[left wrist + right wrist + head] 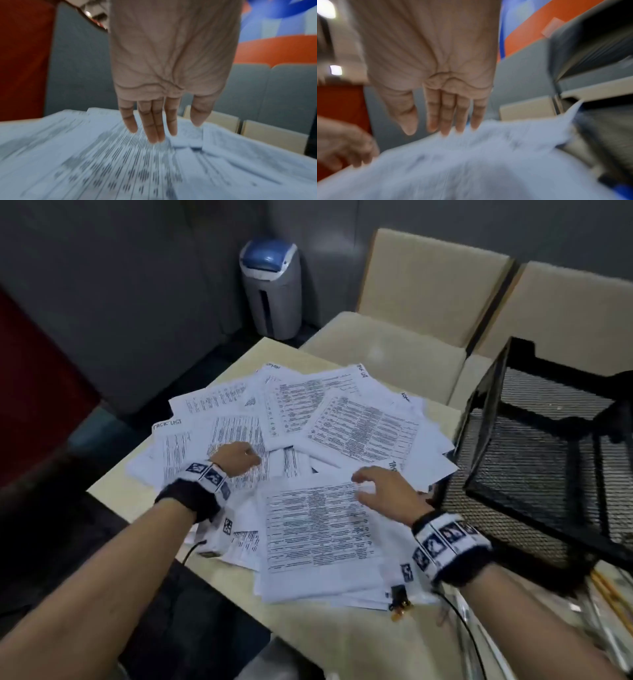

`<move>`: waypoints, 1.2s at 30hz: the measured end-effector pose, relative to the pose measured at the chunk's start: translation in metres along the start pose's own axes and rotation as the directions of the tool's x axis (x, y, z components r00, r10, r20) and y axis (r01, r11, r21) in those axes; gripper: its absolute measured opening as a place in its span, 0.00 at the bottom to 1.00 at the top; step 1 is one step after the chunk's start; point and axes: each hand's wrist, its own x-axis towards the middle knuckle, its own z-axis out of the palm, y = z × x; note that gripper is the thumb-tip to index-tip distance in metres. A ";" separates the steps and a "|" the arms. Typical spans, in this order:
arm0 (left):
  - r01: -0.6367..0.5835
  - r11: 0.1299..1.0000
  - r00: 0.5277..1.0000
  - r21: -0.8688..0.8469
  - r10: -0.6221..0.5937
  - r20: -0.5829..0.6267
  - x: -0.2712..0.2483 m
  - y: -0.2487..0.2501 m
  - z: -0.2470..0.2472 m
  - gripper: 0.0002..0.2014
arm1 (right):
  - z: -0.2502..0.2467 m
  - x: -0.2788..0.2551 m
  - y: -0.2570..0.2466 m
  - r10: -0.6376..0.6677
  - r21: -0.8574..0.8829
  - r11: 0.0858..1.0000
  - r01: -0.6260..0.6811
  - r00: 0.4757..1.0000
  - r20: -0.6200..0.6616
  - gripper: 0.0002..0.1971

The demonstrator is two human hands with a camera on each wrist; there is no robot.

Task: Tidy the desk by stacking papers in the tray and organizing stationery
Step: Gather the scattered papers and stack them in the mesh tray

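Loose white printed paper sheets (318, 460) are lying fanned out across the pale beige desk (113, 494), overlapping w/ each other. Left hand (236, 457) is reaching over the pile's left side, fingers (152, 129) straight, holding nothing. Right hand (383, 491) is hovering over the nearest sheet, fingers spread & relaxed; contact w/ paper is probably light, wrist view too blurred to confirm. Black wire-mesh tray (541, 460) is sitting just beside the papers, at right.
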 end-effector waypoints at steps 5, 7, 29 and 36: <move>0.152 0.930 0.986 -0.336 -0.165 -0.010 0.041 -0.008 0.007 0.27 | 0.036 0.057 -0.020 0.163 -0.477 0.876 -0.069 0.974 0.158 0.39; 0.183 0.853 0.978 -0.489 -0.207 0.006 0.060 -0.005 0.006 0.34 | 0.049 0.061 -0.012 0.216 -0.569 0.817 -0.093 0.964 0.153 0.32; 0.121 0.860 0.909 -0.496 0.104 0.403 0.085 0.037 0.033 0.29 | 0.020 0.124 0.026 0.305 -0.187 0.927 -0.325 0.943 -0.131 0.10; -0.069 0.507 0.995 -0.859 -0.028 -0.097 0.072 0.021 0.029 0.16 | 0.014 0.081 0.002 0.356 0.191 0.926 -0.325 0.589 -0.726 0.18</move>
